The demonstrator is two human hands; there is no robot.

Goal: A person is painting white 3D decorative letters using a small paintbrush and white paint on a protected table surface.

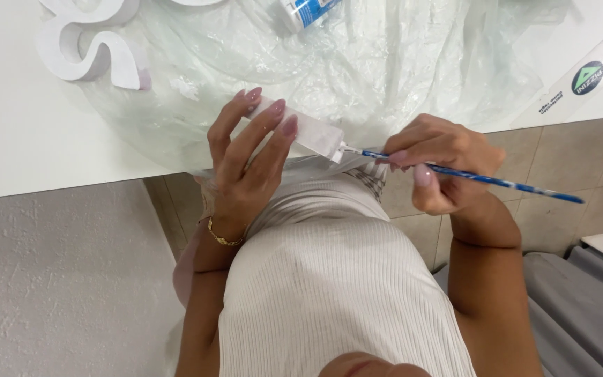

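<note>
Nearest the camera, the person's pale ribbed top fills the lower frame, directly under both hands.

Left hand point(246, 164): fingers point(268, 120) spread and laid along a white block point(308, 132), holding it from below and behind at the front edge of the worktop point(29, 139). The block hangs past that edge, over the lap. A gold bracelet point(222, 237) sits on this wrist.

Right hand point(441, 167): fingers pressed together, pinching a blue-and-white speckled brush point(483, 179) near its front end. The brush tip meets the right end of the block.

Risks, as judged from this view:
- Paint or glue from the tip could drip onto the top, because the work is done off the worktop edge rather than over the plastic sheet point(399, 63).
- The block rests on an open-fingered hold only; pressure from the brush could turn or tip it out.
- The left fingertips lie on the block's upper face and could smear any wet coat there.

Condition of the block: white, flat-faced, oblong, tilted down to the right. Its surface appears plain and matt; whether it is wet cannot be made out, since the brush tip is small in view.

Farther back, the clear crumpled sheet covers the middle of the worktop. A white curved letter shape point(85, 49) stands at the far left on the sheet's edge. A white-and-blue bottle point(306, 10) lies at the far edge. A long clear ruler point(581, 77) lies at the right corner.
</note>
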